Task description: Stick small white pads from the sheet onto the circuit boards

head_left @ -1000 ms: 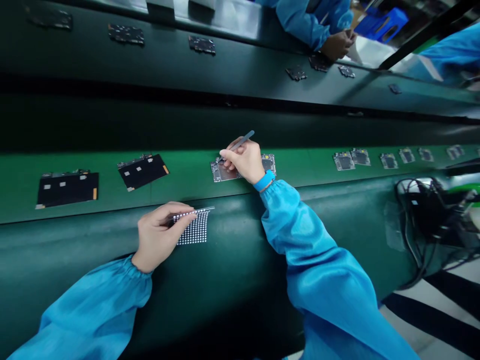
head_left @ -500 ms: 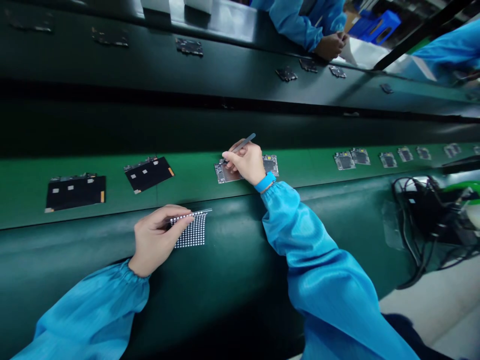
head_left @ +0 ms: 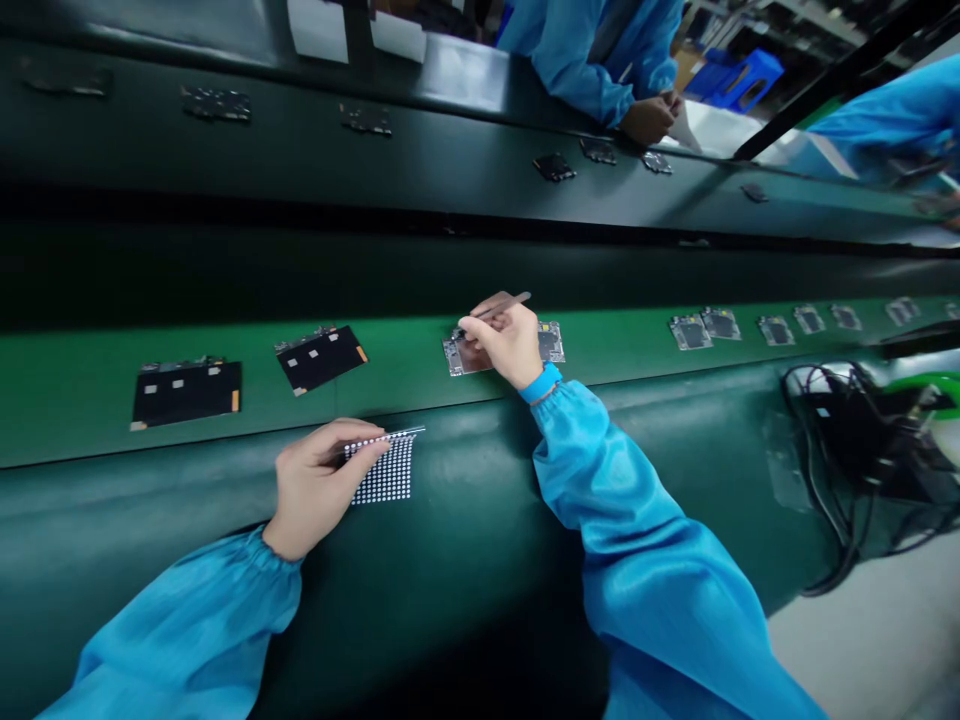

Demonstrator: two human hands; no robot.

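Note:
My left hand (head_left: 322, 480) pinches a sheet of small round white stickers (head_left: 386, 472) between thumb and fingers, at the near edge of the green belt (head_left: 405, 385). My right hand (head_left: 508, 335) is closed around grey tweezers (head_left: 517, 301), whose back end sticks up to the right. Its fingers are over a circuit board (head_left: 469, 358) lying on the belt. The hand covers the middle of the board and hides the tweezer tips, so contact cannot be made out. A second board part (head_left: 551, 342) shows right of the hand.
Two black panels with pale squares, one nearer (head_left: 187, 392) and one farther right (head_left: 322, 358), lie left on the belt. Several circuit boards (head_left: 690, 332) lie right. Black cables (head_left: 817, 480) sit at the lower right. Across the line, a co-worker's hands (head_left: 649, 118) are behind more boards.
The view has shifted a little. The black panels and the board under my right hand appear farther right. My right hand moved slightly right and the tweezers lean flatter. Both grips stay the same.

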